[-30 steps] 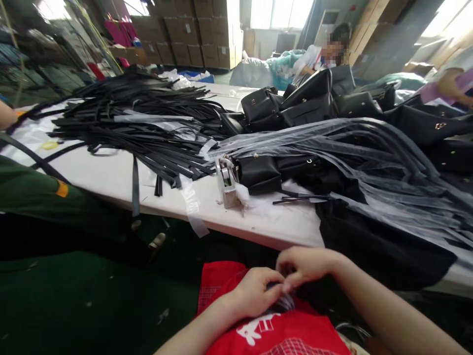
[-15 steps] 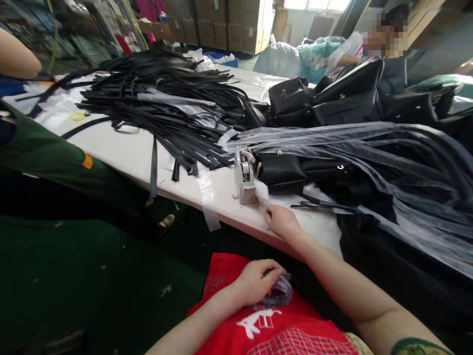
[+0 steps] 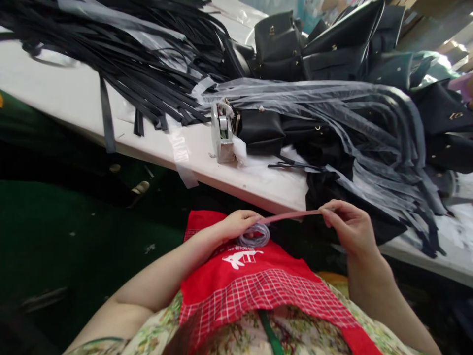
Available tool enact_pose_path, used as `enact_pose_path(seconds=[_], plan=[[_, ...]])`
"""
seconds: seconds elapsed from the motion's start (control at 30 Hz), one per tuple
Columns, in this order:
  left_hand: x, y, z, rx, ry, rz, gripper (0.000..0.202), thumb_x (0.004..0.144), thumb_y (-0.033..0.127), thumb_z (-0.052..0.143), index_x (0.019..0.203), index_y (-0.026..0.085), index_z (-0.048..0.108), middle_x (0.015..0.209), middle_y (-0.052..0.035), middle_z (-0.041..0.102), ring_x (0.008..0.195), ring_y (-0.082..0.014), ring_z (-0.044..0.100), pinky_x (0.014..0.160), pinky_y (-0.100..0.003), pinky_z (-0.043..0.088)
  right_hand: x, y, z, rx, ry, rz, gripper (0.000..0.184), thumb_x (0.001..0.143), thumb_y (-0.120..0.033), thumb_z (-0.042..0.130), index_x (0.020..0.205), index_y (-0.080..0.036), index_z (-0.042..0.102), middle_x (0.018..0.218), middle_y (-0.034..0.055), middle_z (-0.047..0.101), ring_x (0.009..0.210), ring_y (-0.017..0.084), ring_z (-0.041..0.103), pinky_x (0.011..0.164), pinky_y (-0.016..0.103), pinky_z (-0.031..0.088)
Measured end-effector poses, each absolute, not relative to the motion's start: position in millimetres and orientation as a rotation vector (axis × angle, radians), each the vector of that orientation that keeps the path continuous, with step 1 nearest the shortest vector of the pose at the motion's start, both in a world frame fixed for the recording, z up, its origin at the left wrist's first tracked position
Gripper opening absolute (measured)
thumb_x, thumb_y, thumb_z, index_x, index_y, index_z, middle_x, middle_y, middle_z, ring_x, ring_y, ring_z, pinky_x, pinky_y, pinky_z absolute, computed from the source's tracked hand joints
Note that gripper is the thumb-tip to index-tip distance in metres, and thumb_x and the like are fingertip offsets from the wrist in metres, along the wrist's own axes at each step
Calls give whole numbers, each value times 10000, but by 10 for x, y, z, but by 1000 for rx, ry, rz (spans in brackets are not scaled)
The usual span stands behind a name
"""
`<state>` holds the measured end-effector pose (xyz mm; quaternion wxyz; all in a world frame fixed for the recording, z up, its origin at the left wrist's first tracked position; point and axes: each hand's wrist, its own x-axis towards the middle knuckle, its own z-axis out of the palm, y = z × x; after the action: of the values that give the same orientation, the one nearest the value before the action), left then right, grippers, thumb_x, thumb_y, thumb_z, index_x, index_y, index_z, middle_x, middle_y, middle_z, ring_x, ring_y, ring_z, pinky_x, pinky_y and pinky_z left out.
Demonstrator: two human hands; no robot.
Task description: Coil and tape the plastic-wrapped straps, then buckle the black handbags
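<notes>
The white table [image 3: 74, 98] slants across the view. Black bags [image 3: 340, 64] heap on its far side, clear-wrapped strips [image 3: 412, 118] arch in front of them, and a pile of black straps [image 3: 148, 74] spreads to the left. Below the table's near edge is a red apron [image 3: 284, 276], checked toward its top (with a white printed animal). A tape dispenser [image 3: 223, 135] stands near the table edge. The hands are apart: the left hand [image 3: 236, 224] is curled on a greyish coil [image 3: 263, 236] over the apron, and the right hand [image 3: 349, 222] pinches one end of a thin translucent strip [image 3: 291, 216], drawn straight between them. The coil could spring open, I judge, if the left hand slackened, since nothing visible binds it all round. The strip, probably sticky, could fold onto itself if the tension dropped, or go on crooked if pulled at a slant.
</notes>
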<state>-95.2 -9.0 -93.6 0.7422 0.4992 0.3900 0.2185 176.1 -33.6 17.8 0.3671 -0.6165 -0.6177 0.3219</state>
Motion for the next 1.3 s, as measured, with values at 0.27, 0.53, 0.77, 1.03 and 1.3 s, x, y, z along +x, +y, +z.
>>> enact_pose_path(seconds=[0.27, 0.53, 0.77, 1.03, 1.3], plan=[[-805, -122, -843, 1143, 885, 463, 266, 853, 320, 568, 943, 157, 758, 944, -74, 759, 808, -161, 660, 725, -255, 498, 1689, -659, 300, -1576, -1939, 590, 87, 830, -267, 654, 772, -202, 655, 573, -7, 602, 480, 114, 523, 470, 242, 406], [-759, -149, -838, 1118, 939, 374, 353, 881, 368, 524, 1037, 128, 730, 838, -60, 742, 529, -91, 540, 499, -199, 409, 1473, -798, 314, -1220, -2357, 310, 60, 806, -165, 622, 751, -188, 614, 633, -12, 656, 525, 105, 578, 536, 230, 421], [-714, -153, -879, 1135, 977, 324, 426, 884, 457, 508, 1102, 150, 707, 805, -57, 744, 495, -119, 585, 493, -232, 439, 1274, -849, 75, -1281, -2386, 556, 87, 838, -198, 567, 752, -186, 579, 596, -28, 631, 494, 87, 559, 534, 209, 390], [-766, -175, -720, 1222, 950, 424, 338, 872, 377, 520, 984, 139, 732, 905, -77, 749, 779, -183, 669, 717, -277, 507, 1140, -739, -145, -1474, -2202, 718, 140, 881, -270, 555, 786, -184, 610, 618, -11, 641, 503, 98, 542, 501, 215, 361], [-801, -325, -476, 1684, 893, 505, 293, 885, 349, 530, 796, 154, 729, 766, -31, 711, 698, -152, 623, 659, -236, 452, 1106, -378, -499, -1451, -1698, 1131, 232, 820, -399, 654, 740, -182, 668, 726, 25, 673, 677, 155, 596, 652, 265, 457]])
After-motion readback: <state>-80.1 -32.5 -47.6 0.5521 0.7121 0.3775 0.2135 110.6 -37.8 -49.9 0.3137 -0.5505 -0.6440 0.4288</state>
